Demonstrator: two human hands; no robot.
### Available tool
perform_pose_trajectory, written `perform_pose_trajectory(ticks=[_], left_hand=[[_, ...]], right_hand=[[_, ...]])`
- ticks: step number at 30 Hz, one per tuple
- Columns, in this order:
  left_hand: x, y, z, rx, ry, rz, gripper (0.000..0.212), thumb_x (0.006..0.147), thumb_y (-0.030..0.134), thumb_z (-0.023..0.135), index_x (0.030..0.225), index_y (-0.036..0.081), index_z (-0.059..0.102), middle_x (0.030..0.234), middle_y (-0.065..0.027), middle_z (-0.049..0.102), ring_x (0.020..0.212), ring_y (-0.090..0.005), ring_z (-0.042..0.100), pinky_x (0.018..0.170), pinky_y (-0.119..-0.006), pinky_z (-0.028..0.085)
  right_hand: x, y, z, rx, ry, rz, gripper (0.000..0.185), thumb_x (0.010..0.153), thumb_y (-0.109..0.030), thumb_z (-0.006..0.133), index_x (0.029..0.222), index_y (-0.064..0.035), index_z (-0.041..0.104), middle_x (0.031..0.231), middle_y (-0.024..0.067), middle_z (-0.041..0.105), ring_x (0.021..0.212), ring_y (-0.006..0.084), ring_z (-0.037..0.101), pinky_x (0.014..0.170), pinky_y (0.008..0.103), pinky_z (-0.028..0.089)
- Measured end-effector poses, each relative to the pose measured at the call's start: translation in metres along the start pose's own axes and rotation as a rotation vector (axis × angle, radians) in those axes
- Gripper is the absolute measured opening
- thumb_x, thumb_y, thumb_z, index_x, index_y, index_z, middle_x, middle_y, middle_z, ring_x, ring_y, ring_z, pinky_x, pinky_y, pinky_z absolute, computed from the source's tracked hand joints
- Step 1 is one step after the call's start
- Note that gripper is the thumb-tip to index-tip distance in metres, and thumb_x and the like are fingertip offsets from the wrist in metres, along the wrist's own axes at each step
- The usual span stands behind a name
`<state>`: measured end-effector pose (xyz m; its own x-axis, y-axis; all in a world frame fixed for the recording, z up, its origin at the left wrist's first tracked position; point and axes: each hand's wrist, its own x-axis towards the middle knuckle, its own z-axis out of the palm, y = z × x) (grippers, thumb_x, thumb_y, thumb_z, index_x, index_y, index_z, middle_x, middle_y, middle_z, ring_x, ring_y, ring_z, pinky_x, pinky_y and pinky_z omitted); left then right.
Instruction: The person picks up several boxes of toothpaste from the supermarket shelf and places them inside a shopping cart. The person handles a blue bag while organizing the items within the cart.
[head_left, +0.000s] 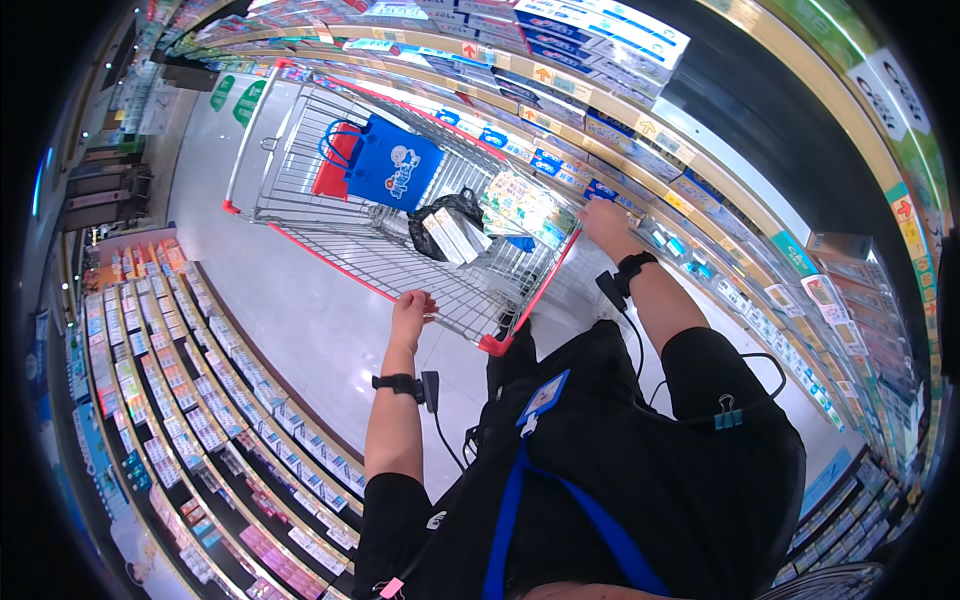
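Observation:
Before me stands a wire shopping cart (351, 259) with red plastic edging and a red handle bar (547, 289). My left hand (412, 313) is closed over its left side rail, fingers curled inward. At the right end of the handle bar, my right hand (604, 222) grips the corner; part of its fingers is hidden. Inside the cart lie a blue tote bag (397, 161) with a printed cartoon, a red bag (330, 174) partly under it, a black bag (426, 232), white boxes (450, 236) and green-and-yellow printed packs (525, 206).
Shelves of boxed toothpaste (592, 45) run close along the cart's right side. Across the pale tiled floor (300, 315), a long tiered shelf (225, 420) of small boxes curves along the left. Green floor stickers (247, 101) lie beyond the cart's front. Cables (637, 345) hang from my wrist straps.

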<state>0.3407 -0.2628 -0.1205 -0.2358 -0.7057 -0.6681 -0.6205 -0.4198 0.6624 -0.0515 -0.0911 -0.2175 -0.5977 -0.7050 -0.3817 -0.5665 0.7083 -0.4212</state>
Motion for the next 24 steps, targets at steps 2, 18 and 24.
perform_pose_trajectory(ticks=[2,18,24], left_hand=[[0.034,0.009,-0.004,0.05,-0.051,0.022,0.025,0.103,0.027,0.048,0.107,0.006,0.061,0.097,-0.0069,0.067,0.091,-0.019,0.067,0.075,-0.033,0.053],[0.425,-0.114,0.001,0.671,-0.207,0.201,0.05,0.091,0.035,0.047,0.111,-0.007,0.065,0.118,-0.0361,0.061,0.113,-0.0455,0.061,0.099,-0.047,0.047],[0.427,-0.033,0.022,0.895,-0.381,0.256,0.045,0.096,0.031,0.044,0.118,-0.004,0.063,0.12,-0.0336,0.061,0.117,-0.0425,0.059,0.1,-0.044,0.047]], right_hand=[[-0.006,-0.005,-0.007,-0.015,-0.002,0.044,0.031,0.091,-0.038,0.062,0.09,-0.0093,0.075,0.097,0.016,0.072,0.095,0.0351,0.068,0.081,0.0469,0.054],[0.063,-0.245,0.107,0.242,-0.001,-0.361,0.025,0.094,-0.028,0.057,0.103,-0.0091,0.07,0.093,0.0183,0.07,0.085,0.0394,0.066,0.079,0.0469,0.054],[0.162,-0.268,0.206,0.095,-0.343,-0.322,0.085,0.073,-0.047,0.08,0.14,-0.0067,0.047,0.138,0.0198,0.049,0.124,0.0407,0.052,0.102,0.0453,0.045]])
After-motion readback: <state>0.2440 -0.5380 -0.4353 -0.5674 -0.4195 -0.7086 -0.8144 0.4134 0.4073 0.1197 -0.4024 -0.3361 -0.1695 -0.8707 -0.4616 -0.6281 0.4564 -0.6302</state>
